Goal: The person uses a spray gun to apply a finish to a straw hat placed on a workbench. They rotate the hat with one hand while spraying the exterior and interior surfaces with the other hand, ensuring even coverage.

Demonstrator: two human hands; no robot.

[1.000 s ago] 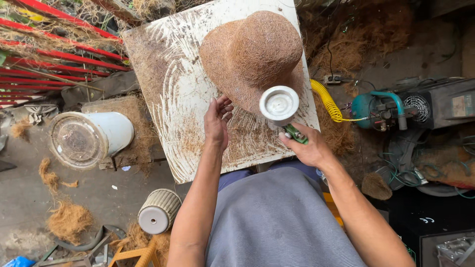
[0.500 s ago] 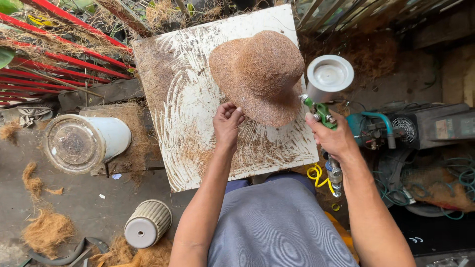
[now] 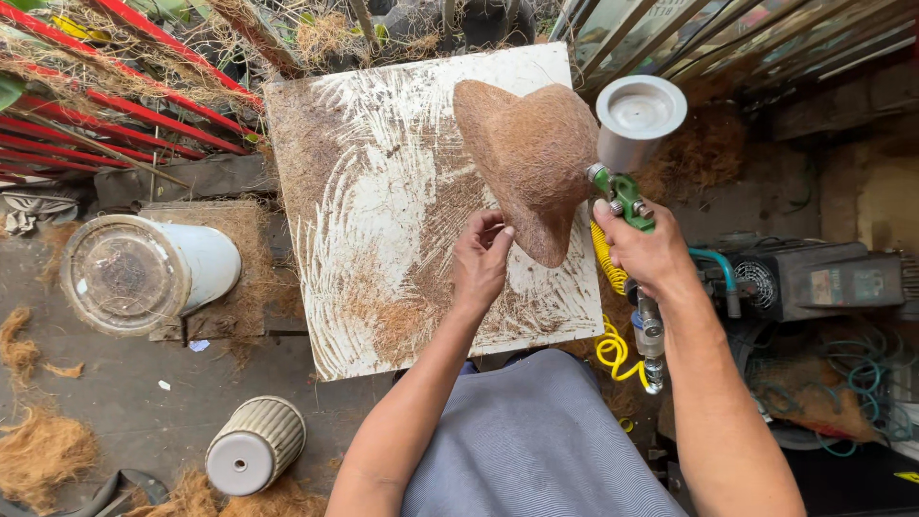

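Observation:
A brown coconut-fibre hat shape (image 3: 531, 158) stands tilted on its edge over a white, fibre-smeared board (image 3: 383, 211). My left hand (image 3: 481, 263) grips the lower rim of the fibre shape and holds it up. My right hand (image 3: 643, 251) is closed around the grip of a green spray gun (image 3: 624, 196) with a round metal cup (image 3: 638, 117) on top. The gun sits just right of the fibre shape, close beside it. A yellow coiled hose (image 3: 613, 345) hangs below the gun.
A white bucket (image 3: 144, 273) lies on its side at the left, a ribbed white pot (image 3: 254, 448) below it. Red rods (image 3: 115, 124) and loose fibre (image 3: 38, 450) are at the left. A compressor (image 3: 814, 282) with hoses stands at the right.
My right hand has carried the spray gun from in front of the fibre shape out to its right side. My left hand has tipped the shape up onto its edge.

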